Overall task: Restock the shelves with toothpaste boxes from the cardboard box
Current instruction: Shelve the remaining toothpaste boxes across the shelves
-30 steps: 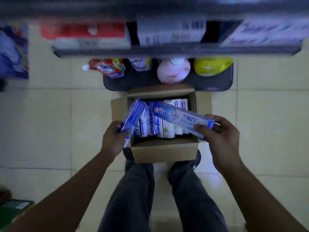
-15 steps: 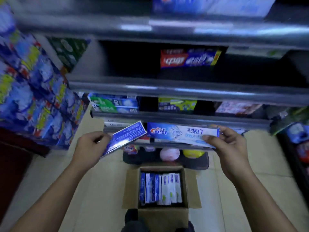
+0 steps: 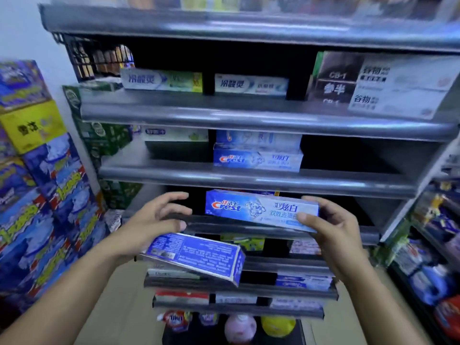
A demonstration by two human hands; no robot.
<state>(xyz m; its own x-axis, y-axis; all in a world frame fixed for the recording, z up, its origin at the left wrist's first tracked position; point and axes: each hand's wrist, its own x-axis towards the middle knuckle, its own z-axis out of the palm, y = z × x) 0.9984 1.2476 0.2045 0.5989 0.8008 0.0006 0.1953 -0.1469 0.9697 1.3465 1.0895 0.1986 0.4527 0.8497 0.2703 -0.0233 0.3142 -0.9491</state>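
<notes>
My right hand (image 3: 331, 230) grips the right end of a blue Crest toothpaste box (image 3: 254, 207), held level with its front toward me, just before the rail of the third shelf (image 3: 249, 181). My left hand (image 3: 154, 220) has its upper fingers spread, and a second blue toothpaste box (image 3: 196, 256) slants down to the right from under its palm, printed back up. The grip on this box is partly hidden. Matching Crest boxes (image 3: 257, 158) lie stacked on the shelf above. The cardboard box is out of view.
Grey metal shelves hold other toothpaste boxes (image 3: 204, 82) above and below. Stacked blue and yellow cartons (image 3: 37, 170) stand at the left. A second rack of goods (image 3: 433, 257) is at the right. Bottles (image 3: 240, 328) sit on the floor tray below.
The view has swung up from the cardboard box to the shelves. Both hands have risen with their boxes, and the left box has tipped down under the hand.
</notes>
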